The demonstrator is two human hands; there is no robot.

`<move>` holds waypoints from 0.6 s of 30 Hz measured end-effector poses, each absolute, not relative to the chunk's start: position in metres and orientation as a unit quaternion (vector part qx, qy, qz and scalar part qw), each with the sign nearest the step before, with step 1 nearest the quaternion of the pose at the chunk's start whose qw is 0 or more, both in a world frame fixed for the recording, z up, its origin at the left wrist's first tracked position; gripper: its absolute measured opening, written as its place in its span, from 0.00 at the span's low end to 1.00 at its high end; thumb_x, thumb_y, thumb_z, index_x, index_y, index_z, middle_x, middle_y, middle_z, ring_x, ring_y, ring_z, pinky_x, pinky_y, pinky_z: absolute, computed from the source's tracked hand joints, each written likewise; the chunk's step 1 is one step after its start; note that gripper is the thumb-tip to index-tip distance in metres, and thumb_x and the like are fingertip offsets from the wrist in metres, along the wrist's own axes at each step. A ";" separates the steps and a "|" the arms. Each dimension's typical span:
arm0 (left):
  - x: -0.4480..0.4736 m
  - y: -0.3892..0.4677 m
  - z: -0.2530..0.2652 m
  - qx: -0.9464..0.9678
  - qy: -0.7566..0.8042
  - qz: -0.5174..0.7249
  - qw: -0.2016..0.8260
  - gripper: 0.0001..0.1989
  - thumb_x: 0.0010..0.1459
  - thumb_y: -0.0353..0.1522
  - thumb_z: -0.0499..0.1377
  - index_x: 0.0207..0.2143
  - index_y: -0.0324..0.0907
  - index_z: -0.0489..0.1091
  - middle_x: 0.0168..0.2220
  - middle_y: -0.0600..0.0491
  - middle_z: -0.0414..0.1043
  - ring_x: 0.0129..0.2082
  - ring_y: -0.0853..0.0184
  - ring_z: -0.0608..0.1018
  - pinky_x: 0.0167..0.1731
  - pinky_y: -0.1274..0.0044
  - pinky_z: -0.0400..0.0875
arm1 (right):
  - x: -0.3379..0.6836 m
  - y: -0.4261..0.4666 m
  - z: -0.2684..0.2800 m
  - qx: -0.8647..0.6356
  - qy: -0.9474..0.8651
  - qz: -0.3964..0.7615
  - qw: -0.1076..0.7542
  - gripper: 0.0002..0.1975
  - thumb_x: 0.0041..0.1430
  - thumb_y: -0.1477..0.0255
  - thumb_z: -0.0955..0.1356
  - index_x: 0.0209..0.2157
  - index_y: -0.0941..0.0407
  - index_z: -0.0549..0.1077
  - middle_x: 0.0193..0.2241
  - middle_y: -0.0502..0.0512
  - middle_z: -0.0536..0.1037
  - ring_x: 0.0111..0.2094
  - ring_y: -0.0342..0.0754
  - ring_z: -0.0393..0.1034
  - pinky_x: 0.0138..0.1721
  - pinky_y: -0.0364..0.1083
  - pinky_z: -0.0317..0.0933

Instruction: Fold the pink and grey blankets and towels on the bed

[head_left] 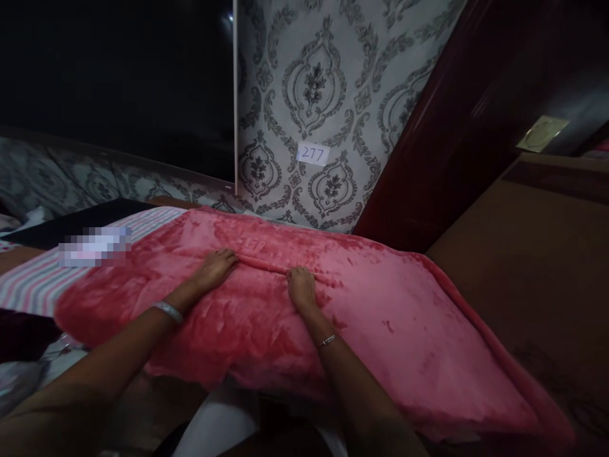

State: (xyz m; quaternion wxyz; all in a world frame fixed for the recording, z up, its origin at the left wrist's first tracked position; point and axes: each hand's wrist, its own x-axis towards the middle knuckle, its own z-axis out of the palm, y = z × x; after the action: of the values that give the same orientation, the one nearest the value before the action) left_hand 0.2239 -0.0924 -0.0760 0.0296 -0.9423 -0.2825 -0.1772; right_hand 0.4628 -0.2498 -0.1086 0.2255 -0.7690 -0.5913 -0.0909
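Observation:
A plush pink-red blanket (pixel 404 330) lies spread over a raised surface and hangs past its near edge. My left hand (pixel 217 268) rests on its middle with the fingers curled at a raised fold. To the right, my right hand (pixel 301 285) has its fingers bent over the other end of that same fold. Between the two hands the fold runs as a narrow ridge, pinched up from the cloth. A wide bracelet sits on my left wrist and a thin one on my right.
Left of the blanket lies a striped cloth (pixel 28 285), partly blurred out. A large dark screen (pixel 118 82) hangs at the back left. On the patterned wall is a paper label (pixel 313 153) reading 277. A brown wooden panel (pixel 514 266) stands along the right side.

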 end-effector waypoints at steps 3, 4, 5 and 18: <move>0.226 -0.090 -0.077 -0.936 -0.296 -0.188 0.036 0.12 0.62 0.32 0.52 0.42 0.41 0.74 0.44 0.42 0.73 0.46 0.55 0.73 0.46 0.64 0.67 | 0.463 -0.253 -0.114 -0.739 -0.602 -0.115 0.281 0.09 0.65 0.79 0.62 0.36 0.55 0.74 0.37 0.58 0.76 0.42 0.53 0.64 0.45 0.50 0.55; 0.227 -0.090 -0.077 -0.934 -0.301 -0.190 0.037 0.12 0.62 0.32 0.52 0.41 0.41 0.74 0.44 0.42 0.73 0.46 0.55 0.73 0.46 0.64 0.67 | 0.464 -0.254 -0.115 -0.727 -0.606 -0.119 0.301 0.10 0.65 0.79 0.62 0.35 0.55 0.73 0.37 0.58 0.75 0.41 0.52 0.64 0.45 0.50 0.55; 0.227 -0.091 -0.077 -0.933 -0.304 -0.192 0.037 0.12 0.62 0.33 0.52 0.39 0.41 0.74 0.44 0.42 0.73 0.46 0.54 0.73 0.46 0.64 0.67 | 0.464 -0.255 -0.117 -0.716 -0.610 -0.120 0.318 0.10 0.64 0.79 0.62 0.35 0.55 0.72 0.37 0.57 0.75 0.41 0.52 0.64 0.46 0.50 0.56; 0.218 -0.085 -0.069 -0.918 -0.330 -0.221 -0.002 0.13 0.62 0.32 0.46 0.33 0.42 0.69 0.32 0.45 0.75 0.36 0.59 0.76 0.41 0.68 0.68 | 0.464 -0.260 -0.114 -0.723 -0.601 -0.086 0.329 0.17 0.60 0.70 0.68 0.51 0.55 0.73 0.49 0.61 0.76 0.52 0.56 0.64 0.55 0.55 0.53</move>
State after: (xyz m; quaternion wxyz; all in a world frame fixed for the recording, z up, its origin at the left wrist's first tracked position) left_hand 0.2184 -0.0850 -0.0685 -0.0023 -0.9179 -0.3296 -0.2208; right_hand 0.4636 -0.2600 -0.1138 0.3289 -0.7232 -0.6012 -0.0865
